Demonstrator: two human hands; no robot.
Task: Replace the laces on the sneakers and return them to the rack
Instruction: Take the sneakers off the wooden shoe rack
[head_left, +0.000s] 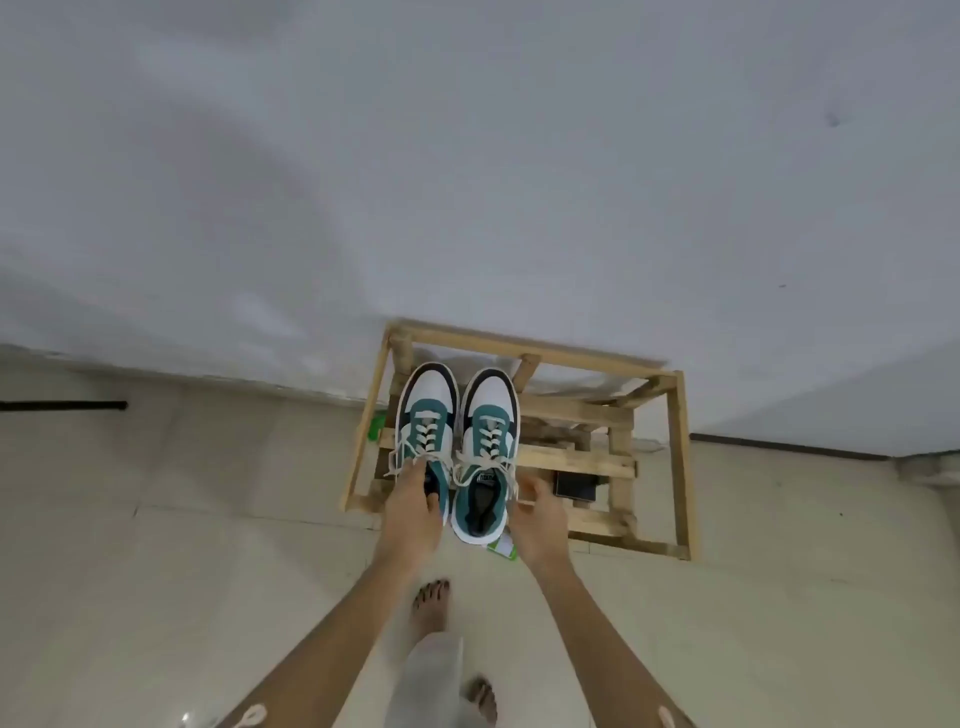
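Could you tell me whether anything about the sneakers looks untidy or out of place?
The laces of the left sneaker and right sneaker splay loosely over their sides, and a green-and-white scrap lies on the floor by the right heel.

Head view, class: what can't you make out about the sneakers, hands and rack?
Head view throughout.
Heel of left sneaker: covered by left hand; grip unclear.
Soles: hidden from above, so contact with rack unsure.
Tongue label of right sneaker: blurred.
The dark item low in rack: small, behind slats.
The green item: mostly under right sneaker.
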